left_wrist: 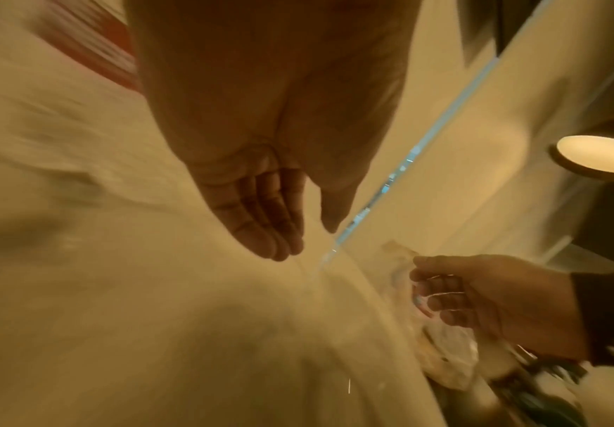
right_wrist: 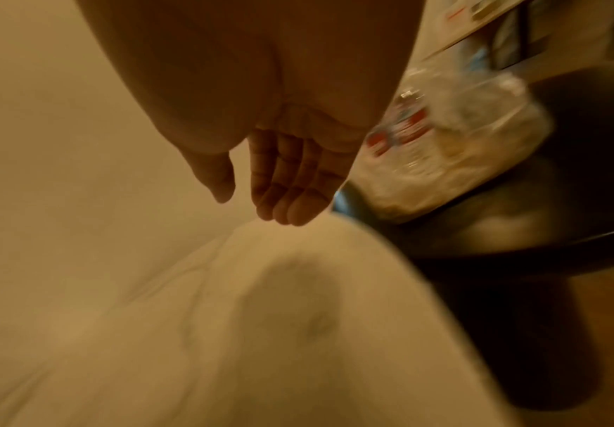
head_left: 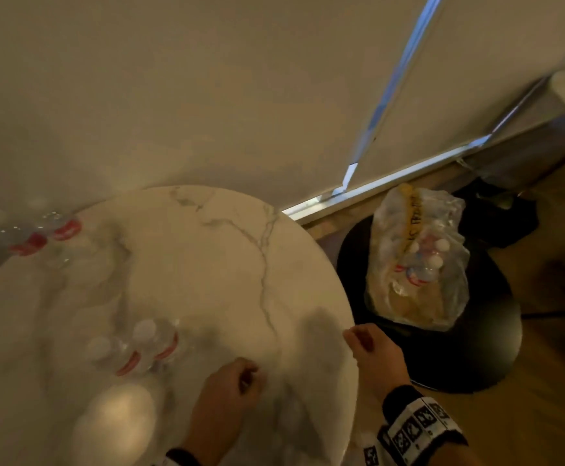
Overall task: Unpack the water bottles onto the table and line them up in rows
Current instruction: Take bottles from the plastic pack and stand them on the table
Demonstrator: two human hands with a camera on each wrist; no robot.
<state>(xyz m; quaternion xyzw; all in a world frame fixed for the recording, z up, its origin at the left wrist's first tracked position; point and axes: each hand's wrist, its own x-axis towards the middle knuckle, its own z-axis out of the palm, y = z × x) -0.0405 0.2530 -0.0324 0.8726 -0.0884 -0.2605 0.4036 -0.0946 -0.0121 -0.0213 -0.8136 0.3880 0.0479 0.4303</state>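
Two water bottles (head_left: 139, 348) with red labels and white caps stand on the round marble table (head_left: 207, 264) near me. More bottles (head_left: 42, 235) stand blurred at its far left. A torn plastic pack (head_left: 415, 264) with several bottles inside sits on a black stool to the right of the table, also seen as the pack (right_wrist: 444, 144) in the right wrist view. My left hand (head_left: 244, 381) (left_wrist: 307, 242) hovers over the near table top, fingers relaxed and empty. At the table's right edge, my right hand (head_left: 358, 341) (right_wrist: 254, 211) is empty too, short of the pack.
The black round stool (head_left: 459, 358) stands on a wooden floor close to the table's right edge. A pale wall and a window frame (head_left: 375, 186) lie behind. A bright lamp reflection (head_left: 116, 418) shows on the near table top.
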